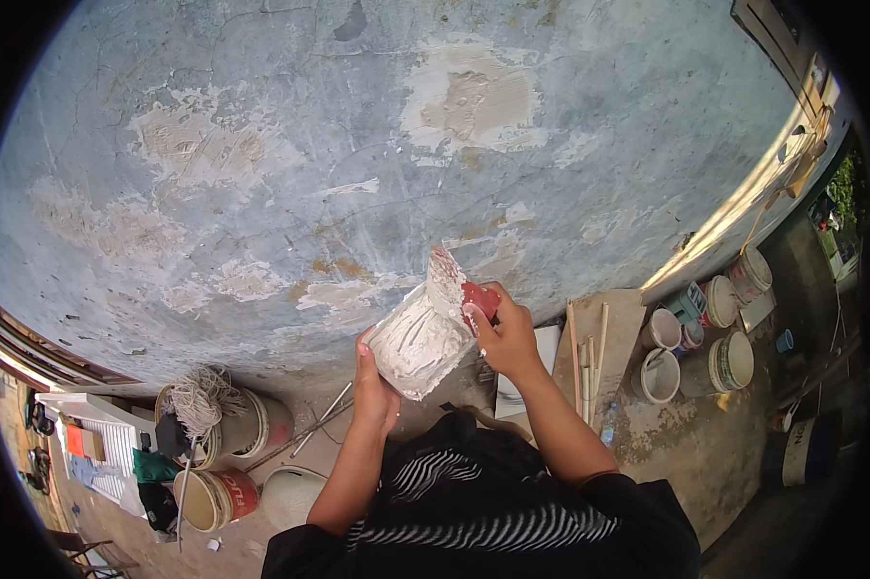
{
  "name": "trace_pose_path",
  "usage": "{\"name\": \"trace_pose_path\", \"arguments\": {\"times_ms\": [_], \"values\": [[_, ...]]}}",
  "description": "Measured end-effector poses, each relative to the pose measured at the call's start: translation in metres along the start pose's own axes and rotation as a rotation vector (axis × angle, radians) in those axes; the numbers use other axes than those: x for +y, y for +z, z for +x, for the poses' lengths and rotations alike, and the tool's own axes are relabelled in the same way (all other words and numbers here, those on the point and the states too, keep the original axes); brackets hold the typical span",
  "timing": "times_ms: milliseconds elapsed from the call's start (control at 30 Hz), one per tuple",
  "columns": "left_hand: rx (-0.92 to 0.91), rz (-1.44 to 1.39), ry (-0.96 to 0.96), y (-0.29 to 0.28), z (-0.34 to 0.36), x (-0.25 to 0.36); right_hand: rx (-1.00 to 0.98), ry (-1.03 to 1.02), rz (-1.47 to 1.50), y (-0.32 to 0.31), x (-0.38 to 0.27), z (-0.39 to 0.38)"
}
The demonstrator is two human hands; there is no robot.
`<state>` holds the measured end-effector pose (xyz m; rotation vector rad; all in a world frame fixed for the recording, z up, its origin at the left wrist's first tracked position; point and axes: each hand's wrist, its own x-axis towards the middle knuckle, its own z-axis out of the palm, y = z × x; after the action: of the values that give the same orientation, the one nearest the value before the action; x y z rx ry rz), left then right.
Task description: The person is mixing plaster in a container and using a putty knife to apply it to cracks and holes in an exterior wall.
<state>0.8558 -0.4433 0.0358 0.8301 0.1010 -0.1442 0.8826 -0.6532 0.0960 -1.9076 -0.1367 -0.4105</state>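
My left hand point(375, 386) grips the lower left edge of a flat board point(411, 352) coated in thick white paste. My right hand point(502, 338) is closed on the red handle of a putty knife point(478, 304), whose paste-smeared blade rests at the board's upper right. Beyond them rises a pale blue, cracked wall point(329, 174) with rough patches of cream filler point(464, 101).
Buckets point(218, 502) and a mop head point(203, 400) stand at lower left beside white slatted panels point(97, 434). Long poles lie near the wall's foot. At right are several buckets point(729, 362), leaning wooden strips point(589, 357), a plastic bottle point(609, 425) and a dark drum point(802, 454).
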Motion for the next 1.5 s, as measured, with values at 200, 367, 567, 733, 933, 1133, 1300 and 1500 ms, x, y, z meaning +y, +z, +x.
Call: {"name": "trace_pose_path", "arguments": {"times_ms": [200,367,567,733,933,1133,1300,1500], "values": [[-0.005,-0.048,-0.032,0.008,0.003,0.005,-0.093,-0.01,0.062,0.018,-0.013,-0.013],[0.008,-0.096,-0.079,0.008,0.005,0.004,-0.283,-0.032,0.012,0.015,-0.021,-0.014],[0.043,-0.016,0.092,0.007,0.005,0.017,-0.078,-0.01,-0.168,-0.044,-0.011,0.015],[-0.007,0.067,0.16,0.019,0.003,0.02,-0.211,0.086,-0.212,-0.035,0.004,0.013],[0.022,0.032,0.071,0.021,0.006,0.011,-0.229,0.156,-0.15,-0.018,0.015,-0.005],[0.096,0.077,0.016,0.021,0.013,-0.006,-0.306,0.201,-0.029,0.012,0.04,-0.024],[0.146,0.117,0.04,0.005,0.019,-0.02,-0.397,0.245,0.183,0.034,0.049,-0.032],[0.179,0.15,0.033,0.001,0.016,-0.019,-0.378,0.464,0.622,0.051,0.082,-0.038]]}}
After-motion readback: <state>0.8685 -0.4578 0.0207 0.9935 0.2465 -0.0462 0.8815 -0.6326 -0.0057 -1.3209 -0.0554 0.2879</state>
